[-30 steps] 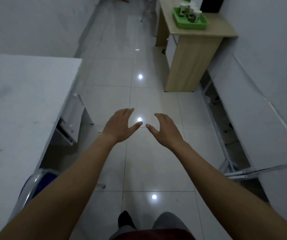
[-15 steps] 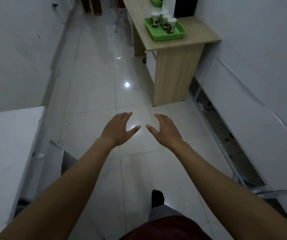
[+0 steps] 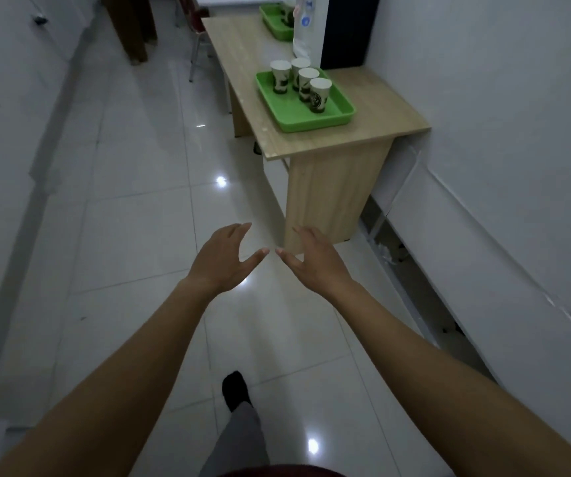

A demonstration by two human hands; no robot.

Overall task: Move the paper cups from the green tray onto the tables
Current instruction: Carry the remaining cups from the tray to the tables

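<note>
- The left hand point(image 3: 223, 259) is held out over the floor point(image 3: 139, 218), palm down, fingers straight and loose, holding nothing
- The right hand point(image 3: 315, 261) is beside it at the same height, fingers likewise relaxed and empty
- The two thumbs point at each other with a small gap between their tips; the hands do not touch
- Four paper cups point(image 3: 308, 82) stand upright in the green tray point(image 3: 294, 113), close together: three in a row along its right side and one to their left at the far end
- The cups are white with a dark print low on the side; what they hold cannot be told
- The tray lies on the near end of a wooden table point(image 3: 363, 108) set against the right wall, well ahead of both hands
- A second green tray point(image 3: 272, 24) lies at the table's far end, partly hidden by a white container point(image 3: 303, 25)
- A black box point(image 3: 346, 29) stands on the table by the wall, just behind the cups
- Chair legs point(image 3: 194, 39) show past the table's far left edge
- A foot point(image 3: 235, 390) in a dark sock or shoe is planted on the tiles below the arms, with a grey trouser leg above it
</note>
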